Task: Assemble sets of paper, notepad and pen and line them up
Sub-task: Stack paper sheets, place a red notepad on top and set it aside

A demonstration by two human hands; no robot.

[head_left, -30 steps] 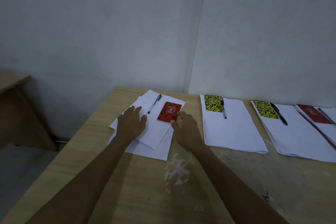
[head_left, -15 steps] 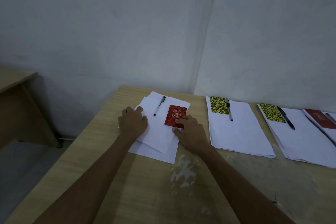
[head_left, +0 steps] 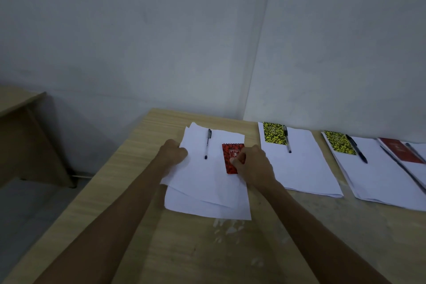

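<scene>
A loose stack of white paper (head_left: 207, 189) lies near the table's left end, its sheets slightly fanned. A black pen (head_left: 208, 143) and a red patterned notepad (head_left: 230, 155) rest on top. My left hand (head_left: 174, 153) grips the stack's left edge with curled fingers. My right hand (head_left: 253, 166) holds the stack's right edge, its thumb pressing on the red notepad. To the right lies a set of paper (head_left: 304, 173), yellow notepad (head_left: 273, 132) and pen (head_left: 287, 138). Beyond it is a second set of paper (head_left: 380, 184), yellow notepad (head_left: 337, 142) and pen (head_left: 356, 148).
Another set with a dark red notepad (head_left: 401, 150) is cut off at the right edge. The wooden table (head_left: 184, 249) has white scuffs near its middle and stands against a grey wall. A second desk (head_left: 20, 122) stands at the far left across a floor gap.
The paper stack has been turned from a slant to sit squarer with the other sets. My left hand moved off the top to the left edge; my right hand closed on the right edge.
</scene>
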